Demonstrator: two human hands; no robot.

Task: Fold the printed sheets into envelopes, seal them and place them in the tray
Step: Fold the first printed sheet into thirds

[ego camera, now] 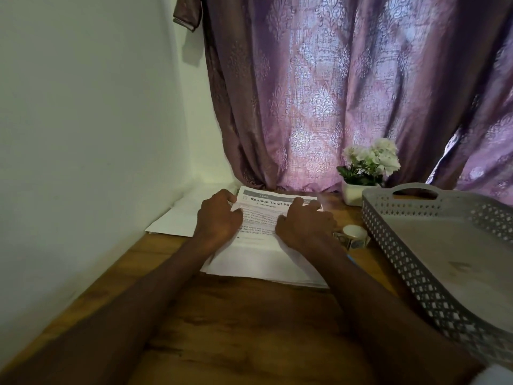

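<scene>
left hand point(219, 215) + right hand point(304, 220) on printed sheet point(258, 218) | tray point(388, 218) right (grey)

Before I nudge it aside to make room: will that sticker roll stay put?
Probably not. The sticker roll looks small and light, so it should slide easily on the smooth table. Its loose tail may drag. Lying flat, it seems unlikely to roll.

Dim, curtain-backlit point(333, 93), wide-angle edge warping
</scene>
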